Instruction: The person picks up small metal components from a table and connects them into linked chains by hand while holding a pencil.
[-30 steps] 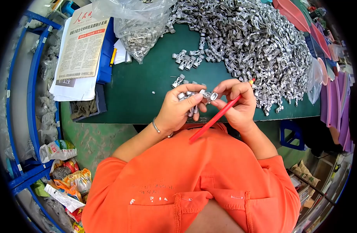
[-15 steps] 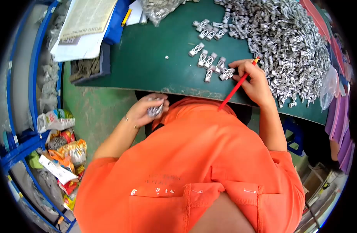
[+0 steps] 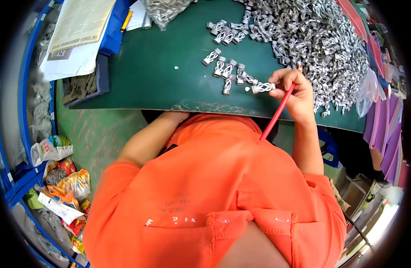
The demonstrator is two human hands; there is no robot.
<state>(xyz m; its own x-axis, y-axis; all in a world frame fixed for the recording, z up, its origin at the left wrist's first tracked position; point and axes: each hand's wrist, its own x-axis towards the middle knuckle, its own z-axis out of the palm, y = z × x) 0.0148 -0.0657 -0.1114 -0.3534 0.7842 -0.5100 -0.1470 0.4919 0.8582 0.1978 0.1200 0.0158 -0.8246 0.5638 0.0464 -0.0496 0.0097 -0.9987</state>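
Note:
My right hand [image 3: 295, 92] pinches a silvery metal piece with a twisted openwork middle [image 3: 262, 88] between thumb and fingertips, just over the near part of the green table. A red stick-like tool [image 3: 279, 112], yellowish at its upper tip, is tucked in the same hand and slants down toward my lap. Several similar metal pieces [image 3: 229, 68] lie loose to the left of that hand. Only the wrist end of my left hand [image 3: 175, 116] shows below the table edge; its fingers are hidden under the tabletop, so what they hold is out of sight.
A large heap of the metal pieces [image 3: 321, 53] covers the table's right side. Papers [image 3: 76, 35], a blue holder [image 3: 112, 38] and a grey bin with gloves or cloth [image 3: 102, 80] stand at left. A plastic bag of parts [image 3: 165, 11] lies behind. Blue shelving [image 3: 24, 89] rises at far left.
My left hand, which held several metal pieces in front of the table edge, has gone under the tabletop. My right hand now has one metal piece lifted from the loose group.

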